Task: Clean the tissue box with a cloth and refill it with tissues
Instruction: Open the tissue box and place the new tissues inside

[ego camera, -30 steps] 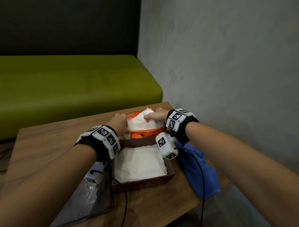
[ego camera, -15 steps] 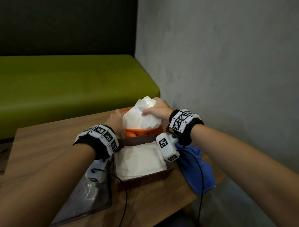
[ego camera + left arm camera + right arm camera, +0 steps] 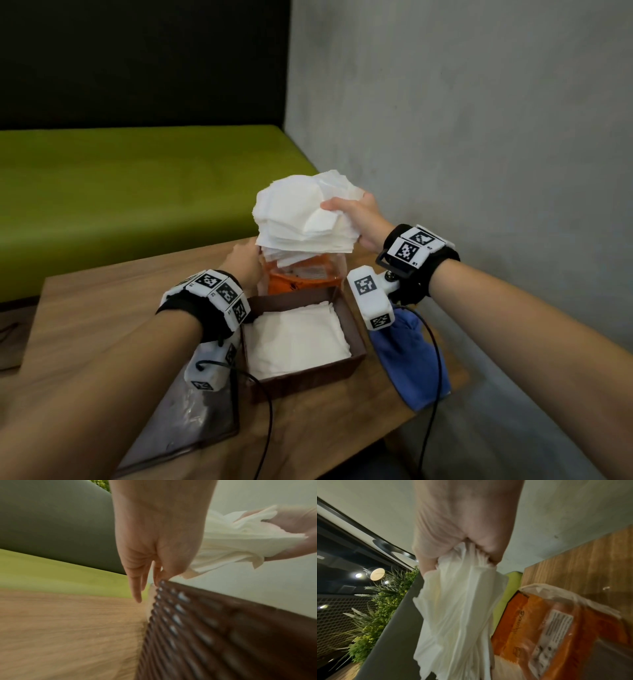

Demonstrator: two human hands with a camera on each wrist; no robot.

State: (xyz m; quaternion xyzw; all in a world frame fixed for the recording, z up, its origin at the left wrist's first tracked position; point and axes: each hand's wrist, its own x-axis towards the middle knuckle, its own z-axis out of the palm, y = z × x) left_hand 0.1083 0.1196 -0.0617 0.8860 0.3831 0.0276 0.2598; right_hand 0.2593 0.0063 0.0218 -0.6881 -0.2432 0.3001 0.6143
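the right hand [image 3: 363,219] grips a stack of tissues [image 3: 305,219] up above the orange pack [image 3: 305,277]. the tissue box [image 3: 352,329] lies just below, toward the person. the left hand [image 3: 245,265] holds the pack.

Brown tissue box [image 3: 356,339], open, apparently part-filled; white tissue stack [image 3: 301,216] aloft.

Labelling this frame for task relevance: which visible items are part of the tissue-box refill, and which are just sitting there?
In the job:
- stack of tissues, gripped by the right hand
- orange tissue pack, steadied by the left hand
- brown tissue box, part filled
- blue cloth, beside the box

Lying about:
- clear plastic sheet on the table
- green bench
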